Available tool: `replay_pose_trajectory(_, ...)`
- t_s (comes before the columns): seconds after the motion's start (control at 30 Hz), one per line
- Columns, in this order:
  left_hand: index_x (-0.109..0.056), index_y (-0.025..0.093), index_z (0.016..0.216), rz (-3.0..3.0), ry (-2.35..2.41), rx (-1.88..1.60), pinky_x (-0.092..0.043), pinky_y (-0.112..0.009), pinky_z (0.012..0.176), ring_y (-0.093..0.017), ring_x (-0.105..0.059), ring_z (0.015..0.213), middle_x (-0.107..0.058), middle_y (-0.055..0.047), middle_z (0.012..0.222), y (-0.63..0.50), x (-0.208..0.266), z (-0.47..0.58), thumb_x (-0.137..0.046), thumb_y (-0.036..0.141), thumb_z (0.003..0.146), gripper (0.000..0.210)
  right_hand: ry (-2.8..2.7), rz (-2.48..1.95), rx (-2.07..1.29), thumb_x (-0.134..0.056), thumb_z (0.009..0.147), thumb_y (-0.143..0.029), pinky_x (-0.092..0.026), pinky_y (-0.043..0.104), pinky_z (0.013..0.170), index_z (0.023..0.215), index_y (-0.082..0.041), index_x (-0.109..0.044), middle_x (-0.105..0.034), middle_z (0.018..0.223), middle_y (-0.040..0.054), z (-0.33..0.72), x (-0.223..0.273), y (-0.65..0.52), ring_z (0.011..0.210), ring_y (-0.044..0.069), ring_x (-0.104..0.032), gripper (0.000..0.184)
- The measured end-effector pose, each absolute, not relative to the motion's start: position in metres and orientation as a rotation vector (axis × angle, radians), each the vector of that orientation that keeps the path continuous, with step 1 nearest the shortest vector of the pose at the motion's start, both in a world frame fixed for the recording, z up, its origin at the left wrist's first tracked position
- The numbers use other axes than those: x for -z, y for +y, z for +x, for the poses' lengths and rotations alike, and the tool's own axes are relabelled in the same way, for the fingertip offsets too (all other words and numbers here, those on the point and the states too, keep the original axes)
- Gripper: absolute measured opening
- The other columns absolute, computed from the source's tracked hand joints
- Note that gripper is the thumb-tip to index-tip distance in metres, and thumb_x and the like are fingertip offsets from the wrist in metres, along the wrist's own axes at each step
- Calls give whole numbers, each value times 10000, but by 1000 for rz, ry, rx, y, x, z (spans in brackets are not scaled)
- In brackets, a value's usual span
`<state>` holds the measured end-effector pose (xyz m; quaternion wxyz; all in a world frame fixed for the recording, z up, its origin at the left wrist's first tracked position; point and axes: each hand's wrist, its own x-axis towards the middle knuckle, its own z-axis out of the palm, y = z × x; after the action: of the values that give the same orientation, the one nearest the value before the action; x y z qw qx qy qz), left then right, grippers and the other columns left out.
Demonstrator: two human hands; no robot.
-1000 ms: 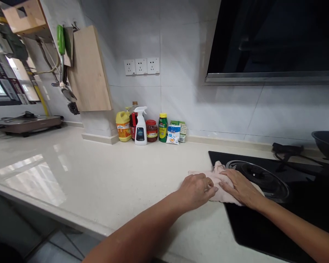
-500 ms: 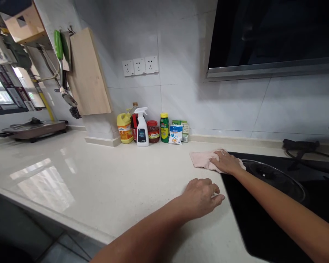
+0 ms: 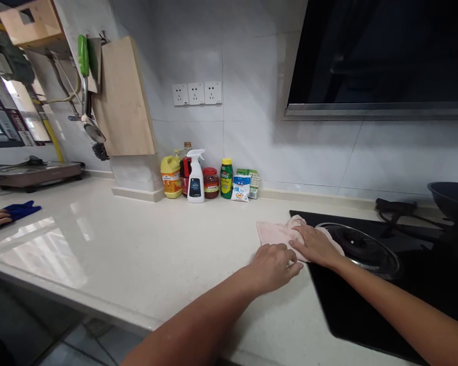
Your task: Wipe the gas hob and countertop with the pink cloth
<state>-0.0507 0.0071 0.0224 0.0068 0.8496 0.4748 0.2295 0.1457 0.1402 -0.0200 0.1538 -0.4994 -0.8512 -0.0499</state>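
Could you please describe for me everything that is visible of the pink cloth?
The pink cloth is pale and looks like soft fabric. Its left end lies fairly flat, with a corner showing; its middle is wrinkled and bunched up at the far edge. It lies partly on the pale countertop and partly over the black cooktop. The right hand rests on it, hiding some of it. The left hand is at its near edge; whether they touch is unclear.

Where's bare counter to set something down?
Widest: countertop between blue cloth and left hand, in front of the bottle-and-packet row. Crowded: that row itself, by the wall, and the cooktop edge, where pink cloth and right hand lie.
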Motion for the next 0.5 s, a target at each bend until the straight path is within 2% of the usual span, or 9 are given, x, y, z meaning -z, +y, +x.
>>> replay_pose_trajectory(0.13,-732,198,931,2635,1495,-701,-499,-313,747,-210,-678,833,-732,-43,933,8,-22,-50,-511,374,983,287,-2453,-1255,81,-420,945,-603,-404,485,1077,1320,-250,-557,-525,1429,117,170,30,87,1296,306,-507,532)
replay_pose_trajectory(0.33,-740,220,957,2602,1478,-678,-502,-303,774,-196,-673,854,-730,-30,997,7,-22,-49,-523,342,965,248,-2453,-1290,-41,-463,940,-620,-340,522,1166,1425,-313,-493,-410,1565,63,225,39,23,1429,304,-387,575)
replay_pose_trajectory(0.5,-735,210,977,2614,1438,-692,-507,-305,753,-193,-672,840,-721,-37,983,6,-21,-50,-488,352,987,285,-2385,-1427,-18,-494,909,-640,-361,532,1163,1372,-329,-542,-464,1533,50,279,42,27,1408,318,-424,560)
